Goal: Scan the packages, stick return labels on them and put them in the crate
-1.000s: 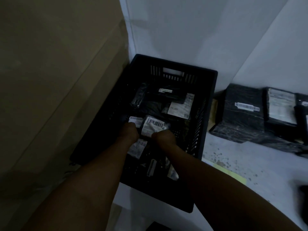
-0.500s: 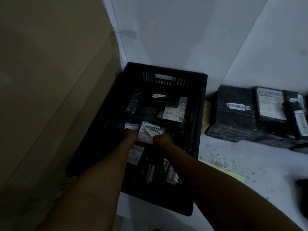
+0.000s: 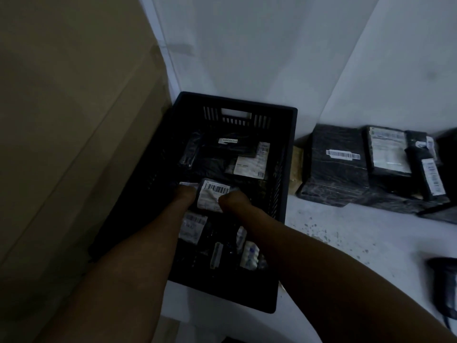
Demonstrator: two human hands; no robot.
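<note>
A black plastic crate (image 3: 290,154) stands in the corner and holds several dark packages with white labels. Both my arms reach down into it. My left hand (image 3: 185,194) and my right hand (image 3: 231,199) hold the two sides of a small dark package with a white barcode label (image 3: 210,195), low among the others. My fingers are folded under and hidden from the camera. Another labelled package (image 3: 249,164) lies further back in the crate.
A tall cardboard sheet (image 3: 74,144) leans at the crate's left. To the right, a pile of black wrapped parcels (image 3: 338,167) with barcode labels sits against the white wall. A dark scanner-like device (image 3: 445,285) lies at the right edge.
My hands stay on the same package in the crate; they have sunk slightly lower with it. The view has shifted left and down a little.
</note>
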